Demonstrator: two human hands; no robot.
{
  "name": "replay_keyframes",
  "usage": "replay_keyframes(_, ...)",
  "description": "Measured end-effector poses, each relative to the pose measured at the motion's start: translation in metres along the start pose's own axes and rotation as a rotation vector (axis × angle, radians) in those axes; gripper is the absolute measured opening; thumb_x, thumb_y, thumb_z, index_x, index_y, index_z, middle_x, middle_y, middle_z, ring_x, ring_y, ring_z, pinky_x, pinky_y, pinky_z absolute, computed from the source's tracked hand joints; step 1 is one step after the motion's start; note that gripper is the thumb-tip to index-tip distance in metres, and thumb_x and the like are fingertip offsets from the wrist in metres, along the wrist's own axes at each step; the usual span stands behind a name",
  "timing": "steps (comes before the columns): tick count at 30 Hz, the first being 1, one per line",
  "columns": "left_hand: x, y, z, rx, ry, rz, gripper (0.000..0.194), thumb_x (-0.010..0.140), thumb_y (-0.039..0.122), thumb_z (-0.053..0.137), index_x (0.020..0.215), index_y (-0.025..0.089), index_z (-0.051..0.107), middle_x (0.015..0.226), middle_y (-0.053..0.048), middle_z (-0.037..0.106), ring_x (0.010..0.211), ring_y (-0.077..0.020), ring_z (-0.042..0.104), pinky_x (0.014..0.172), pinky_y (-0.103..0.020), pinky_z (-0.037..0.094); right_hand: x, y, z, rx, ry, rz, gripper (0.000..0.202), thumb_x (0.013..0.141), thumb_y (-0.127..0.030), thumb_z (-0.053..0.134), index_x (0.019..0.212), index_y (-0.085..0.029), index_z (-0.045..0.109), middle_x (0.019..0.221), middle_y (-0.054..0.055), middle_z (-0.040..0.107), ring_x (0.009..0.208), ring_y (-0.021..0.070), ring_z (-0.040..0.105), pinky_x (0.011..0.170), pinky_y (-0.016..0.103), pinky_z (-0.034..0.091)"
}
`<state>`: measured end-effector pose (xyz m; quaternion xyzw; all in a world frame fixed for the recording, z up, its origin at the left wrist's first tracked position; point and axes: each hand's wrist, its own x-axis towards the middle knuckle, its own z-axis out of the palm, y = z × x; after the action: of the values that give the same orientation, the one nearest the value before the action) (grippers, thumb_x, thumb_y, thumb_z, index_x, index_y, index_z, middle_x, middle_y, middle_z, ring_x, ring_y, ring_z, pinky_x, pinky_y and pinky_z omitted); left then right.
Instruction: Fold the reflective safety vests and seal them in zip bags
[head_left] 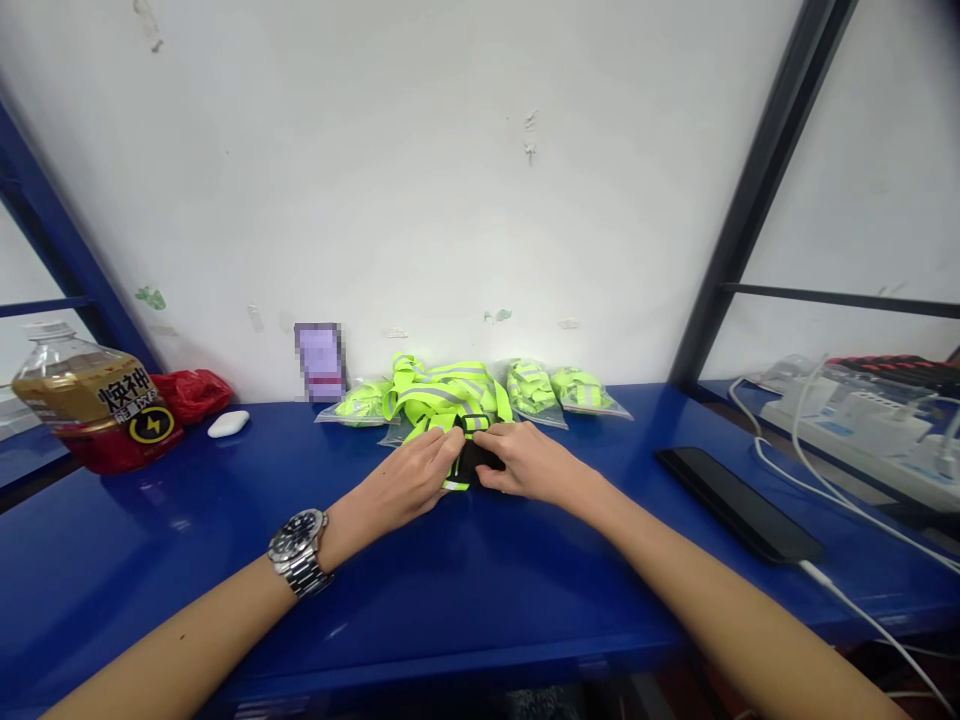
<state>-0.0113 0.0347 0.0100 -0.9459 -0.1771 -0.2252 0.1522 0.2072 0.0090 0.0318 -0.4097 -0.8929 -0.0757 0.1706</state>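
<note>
A neon-yellow reflective strap vest (448,385) with silver stripes lies bunched at the middle of the blue table. My left hand (427,468), a metal watch (298,545) on its wrist, pinches the near edge of the vest. From the other side my right hand (521,460) grips the same part with thumb and bent fingers. Between the two hands show a black piece (470,462) of the vest and a black buckle on a yellow strap. The fingertips are partly hidden.
Clear bags of folded yellow vests lie against the wall, one at left (365,403), others at right (531,388) (583,390). A drink bottle (94,400), red plastic bag (196,394) and white case (228,424) stand left. A cabled phone (739,503) and power strips (874,425) lie right.
</note>
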Motion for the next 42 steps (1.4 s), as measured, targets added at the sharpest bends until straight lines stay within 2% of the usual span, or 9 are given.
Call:
replay_keyframes(6, 0.007, 0.014, 0.001, -0.055, 0.055, -0.117, 0.054, 0.084, 0.03, 0.059, 0.13, 0.012, 0.037, 0.122, -0.019, 0.056, 0.116, -0.0314, 0.055, 0.095, -0.047, 0.049, 0.0, -0.004, 0.004, 0.032, 0.0, 0.046, 0.011, 0.083, -0.018, 0.056, 0.091, -0.013, 0.06, 0.083, 0.007, 0.062, 0.07, 0.016, 0.055, 0.063, 0.026, 0.036)
replay_keyframes(12, 0.006, 0.01, 0.001, 0.057, 0.075, -0.082, 0.036, 0.089, 0.028, 0.052, 0.119, 0.01, 0.044, 0.111, -0.018, 0.061, 0.103, -0.0299, 0.063, 0.084, -0.043, 0.055, 0.0, -0.008, 0.005, 0.062, 0.112, 0.016, 0.02, 0.081, -0.02, 0.059, 0.101, -0.014, 0.056, 0.097, 0.009, 0.06, 0.082, 0.0192, 0.057, 0.07, 0.028, 0.043)
replay_keyframes(17, 0.007, 0.01, 0.002, 0.119, 0.054, -0.069, 0.028, 0.087, 0.023, 0.049, 0.111, 0.01, 0.047, 0.104, -0.017, 0.063, 0.098, -0.0292, 0.064, 0.079, -0.041, 0.056, 0.002, -0.012, 0.009, -0.048, 0.119, -0.009, 0.011, 0.079, -0.013, 0.052, 0.09, -0.015, 0.056, 0.091, 0.008, 0.06, 0.078, 0.018, 0.056, 0.067, 0.028, 0.042)
replay_keyframes(22, 0.008, 0.011, 0.003, 0.155, 0.081, -0.047, 0.029, 0.082, 0.023, 0.05, 0.108, 0.009, 0.048, 0.1, -0.017, 0.064, 0.093, -0.0301, 0.066, 0.076, -0.041, 0.057, 0.003, -0.014, 0.01, -0.058, 0.115, 0.002, 0.014, 0.079, -0.013, 0.051, 0.092, -0.014, 0.056, 0.089, 0.008, 0.061, 0.079, 0.0199, 0.057, 0.066, 0.029, 0.045)
replay_keyframes(25, 0.005, 0.007, 0.0, 0.154, 0.142, -0.064, 0.033, 0.082, 0.024, 0.052, 0.112, 0.01, 0.047, 0.103, -0.017, 0.064, 0.095, -0.0293, 0.066, 0.077, -0.04, 0.057, -0.001, -0.005, 0.01, 0.032, 0.174, -0.04, 0.024, 0.083, -0.018, 0.053, 0.106, -0.014, 0.057, 0.103, 0.011, 0.063, 0.092, 0.0218, 0.059, 0.077, 0.032, 0.048)
replay_keyframes(28, 0.001, 0.002, -0.002, 0.123, 0.202, -0.105, 0.042, 0.081, 0.027, 0.057, 0.117, 0.009, 0.045, 0.103, -0.016, 0.065, 0.093, -0.0276, 0.068, 0.074, -0.037, 0.058, -0.005, 0.007, 0.012, 0.094, 0.218, -0.131, 0.059, 0.08, -0.036, 0.065, 0.131, -0.015, 0.044, 0.129, 0.016, 0.054, 0.117, 0.0276, 0.052, 0.096, 0.04, 0.044)
replay_keyframes(30, -0.001, -0.001, -0.003, 0.108, 0.222, -0.112, 0.044, 0.08, 0.028, 0.059, 0.117, 0.009, 0.044, 0.103, -0.015, 0.066, 0.09, -0.0268, 0.068, 0.072, -0.035, 0.058, -0.006, 0.011, 0.014, 0.074, 0.196, -0.123, 0.071, 0.076, -0.041, 0.068, 0.136, -0.015, 0.04, 0.131, 0.017, 0.053, 0.118, 0.0305, 0.051, 0.097, 0.044, 0.044)
replay_keyframes(36, -0.006, -0.011, -0.003, 0.168, 0.173, -0.101, 0.039, 0.078, 0.028, 0.058, 0.112, 0.011, 0.047, 0.097, -0.014, 0.068, 0.083, -0.0262, 0.069, 0.067, -0.034, 0.057, -0.007, 0.017, 0.011, -0.004, 0.089, 0.003, 0.053, 0.075, -0.026, 0.064, 0.125, -0.015, 0.05, 0.11, 0.014, 0.062, 0.096, 0.027, 0.061, 0.08, 0.037, 0.049)
replay_keyframes(42, -0.016, -0.029, -0.002, 0.166, 0.303, -0.228, 0.047, 0.077, 0.033, 0.062, 0.116, 0.013, 0.048, 0.093, -0.011, 0.069, 0.075, -0.0235, 0.07, 0.064, -0.032, 0.057, -0.012, 0.048, 0.003, 0.09, 0.289, 0.142, 0.06, 0.077, -0.03, 0.065, 0.131, -0.016, 0.045, 0.119, 0.015, 0.059, 0.104, 0.0294, 0.059, 0.085, 0.041, 0.049)
